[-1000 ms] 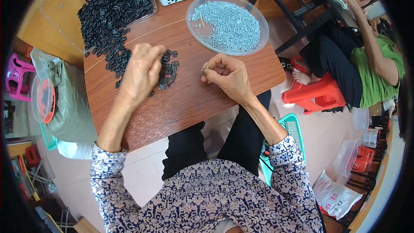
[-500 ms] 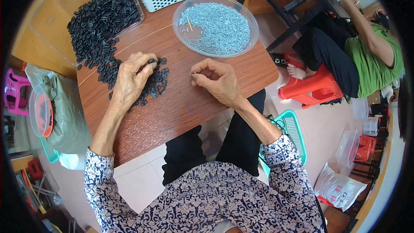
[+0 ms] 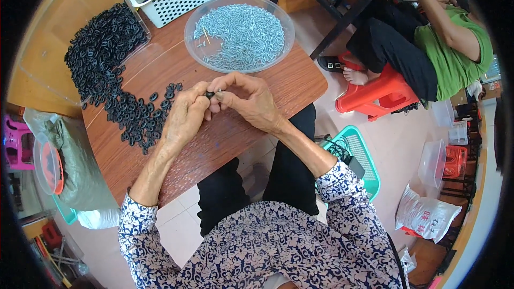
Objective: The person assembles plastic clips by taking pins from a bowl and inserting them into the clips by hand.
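Note:
Over the middle of the table, my left hand pinches a small black oval plastic piece. My right hand meets it there, thumb and forefinger closed on a small metal screw at the black piece. My fingers partly cover both parts. Left of my hands spreads a heap of similar black oval pieces, trailing from a larger pile at the far left. Beyond my right hand stands a round clear plastic bowl full of silvery-blue screws, with a thin yellowish stick lying in it.
A white perforated basket with black pieces stands at the back of the wooden table. At right, a person in a green top sits on a red stool. A green basket is on the floor; a sack stands left.
My left hand has come right from the heap with a black piece. My right hand has moved left to meet it. The view has shifted slightly.

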Demonstrator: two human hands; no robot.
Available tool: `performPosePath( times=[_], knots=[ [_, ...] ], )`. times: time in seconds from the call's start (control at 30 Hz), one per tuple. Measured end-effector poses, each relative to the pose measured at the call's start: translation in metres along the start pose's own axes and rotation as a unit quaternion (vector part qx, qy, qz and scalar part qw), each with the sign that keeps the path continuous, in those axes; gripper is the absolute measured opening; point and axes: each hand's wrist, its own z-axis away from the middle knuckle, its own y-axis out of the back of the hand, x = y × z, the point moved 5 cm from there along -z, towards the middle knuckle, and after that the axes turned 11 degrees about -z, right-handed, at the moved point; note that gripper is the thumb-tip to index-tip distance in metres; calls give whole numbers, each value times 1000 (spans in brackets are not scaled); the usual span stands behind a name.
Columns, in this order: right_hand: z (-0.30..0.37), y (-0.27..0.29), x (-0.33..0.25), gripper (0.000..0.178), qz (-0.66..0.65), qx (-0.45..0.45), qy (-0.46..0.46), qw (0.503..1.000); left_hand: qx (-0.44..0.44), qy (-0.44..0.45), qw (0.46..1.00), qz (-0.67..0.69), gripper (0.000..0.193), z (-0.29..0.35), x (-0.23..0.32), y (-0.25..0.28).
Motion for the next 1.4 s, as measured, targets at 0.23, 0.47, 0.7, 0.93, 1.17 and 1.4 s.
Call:
performPosePath(
  times=[0.23, 0.47, 0.7, 0.93, 1.17, 1.4],
  knots=[
    [1, 0, 0, 9, 16, 5, 14, 1000, 81, -49, 995, 27, 27, 8, 5, -5],
    [0, 0, 1, 13, 61, 26, -7, 998, 109, -12, 990, 92, 19, 9, -18, -3],
    [1, 8, 3, 12, 56, 83, 7, 995, 103, -25, 951, 290, 15, 4, -23, 1],
    [-1, 0, -6, 16, 144, 72, 44, 986, 87, 8, 918, 387, 14, 2, -30, 2],
    [4, 4, 0, 23, 115, 85, -20, 989, 66, -13, 918, 391, 17, 0, -35, 0],
    [3, 3, 2, 26, 122, 82, -22, 989, 71, 47, 909, 407, 19, 2, -40, -1]
  ],
)
